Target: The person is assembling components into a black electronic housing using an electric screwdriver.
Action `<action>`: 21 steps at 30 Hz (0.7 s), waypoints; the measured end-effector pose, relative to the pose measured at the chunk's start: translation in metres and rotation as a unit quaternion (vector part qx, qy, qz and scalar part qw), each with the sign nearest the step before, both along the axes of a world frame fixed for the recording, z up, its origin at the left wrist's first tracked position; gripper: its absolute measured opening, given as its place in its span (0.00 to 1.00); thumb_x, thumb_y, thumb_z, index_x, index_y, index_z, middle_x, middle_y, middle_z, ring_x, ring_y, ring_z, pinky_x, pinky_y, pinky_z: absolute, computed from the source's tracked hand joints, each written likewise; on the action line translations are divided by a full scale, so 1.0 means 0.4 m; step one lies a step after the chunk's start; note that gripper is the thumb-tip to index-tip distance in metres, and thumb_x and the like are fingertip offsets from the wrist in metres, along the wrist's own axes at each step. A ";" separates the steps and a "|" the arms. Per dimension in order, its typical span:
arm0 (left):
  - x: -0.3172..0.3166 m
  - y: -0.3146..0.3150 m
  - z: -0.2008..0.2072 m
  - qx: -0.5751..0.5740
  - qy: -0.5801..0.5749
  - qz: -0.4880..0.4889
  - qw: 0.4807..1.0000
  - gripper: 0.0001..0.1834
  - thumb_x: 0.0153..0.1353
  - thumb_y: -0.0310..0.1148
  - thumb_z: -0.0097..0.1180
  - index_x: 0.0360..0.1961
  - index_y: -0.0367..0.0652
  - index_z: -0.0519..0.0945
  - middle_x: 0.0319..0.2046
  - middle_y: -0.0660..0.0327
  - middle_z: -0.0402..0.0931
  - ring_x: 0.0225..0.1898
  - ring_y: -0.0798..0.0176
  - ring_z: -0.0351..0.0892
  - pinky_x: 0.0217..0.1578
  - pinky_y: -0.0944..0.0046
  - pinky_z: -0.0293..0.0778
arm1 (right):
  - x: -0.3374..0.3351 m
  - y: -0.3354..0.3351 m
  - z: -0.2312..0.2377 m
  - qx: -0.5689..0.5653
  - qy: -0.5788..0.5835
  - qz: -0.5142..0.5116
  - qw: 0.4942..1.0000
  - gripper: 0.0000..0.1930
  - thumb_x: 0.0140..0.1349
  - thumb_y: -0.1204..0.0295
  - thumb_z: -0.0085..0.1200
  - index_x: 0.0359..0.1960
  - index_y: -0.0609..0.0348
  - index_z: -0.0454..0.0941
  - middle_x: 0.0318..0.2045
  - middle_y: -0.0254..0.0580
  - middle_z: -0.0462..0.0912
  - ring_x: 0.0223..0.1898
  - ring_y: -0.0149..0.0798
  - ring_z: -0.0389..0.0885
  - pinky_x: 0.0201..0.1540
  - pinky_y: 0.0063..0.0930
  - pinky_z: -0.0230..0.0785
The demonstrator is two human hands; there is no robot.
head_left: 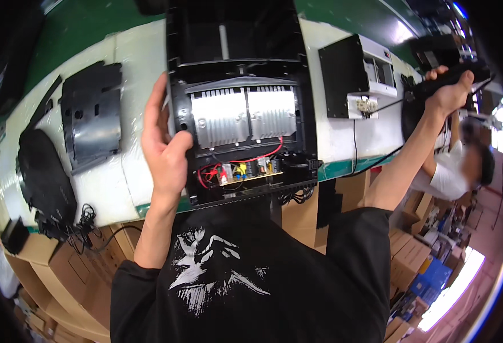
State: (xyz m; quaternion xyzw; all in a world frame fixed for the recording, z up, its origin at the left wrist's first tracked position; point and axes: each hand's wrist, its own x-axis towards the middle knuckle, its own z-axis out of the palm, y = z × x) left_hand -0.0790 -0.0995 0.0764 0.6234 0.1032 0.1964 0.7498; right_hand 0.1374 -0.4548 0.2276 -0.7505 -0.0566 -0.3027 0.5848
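Before me on the white work surface stands an opened black housing [180,63], with two silver finned metal blocks [220,117] inside. Below these lie a small circuit board [251,174] and red wires [268,151]. My left hand [168,154] grips the housing's left edge, thumb at the front and fingers along the side. Stretched out to the far right, my right hand [451,94] is closed around a long black object [446,80] whose kind I cannot make out. A white-and-black box-shaped device [371,71] with a socket and cord stands between the housing and that hand.
Black curved panels [91,114] and a dark pouch-like piece [45,177] with bundled cables [85,220] lie at left. Cardboard boxes [85,268] stand below the table edge. A co-worker in a white top [443,174] is at the right. A black cord [371,166] runs along the edge.
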 end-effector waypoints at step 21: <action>-0.003 0.012 -0.049 -0.022 -0.036 -0.010 0.999 0.38 0.41 0.14 0.41 0.62 0.34 0.62 0.62 0.51 0.58 0.66 0.55 0.55 0.65 0.62 0.49 | -0.548 0.011 0.298 0.334 -0.284 0.614 0.656 0.15 0.52 0.63 0.62 0.32 0.55 0.68 0.23 0.28 0.74 0.20 0.22 0.72 0.31 0.15 0.64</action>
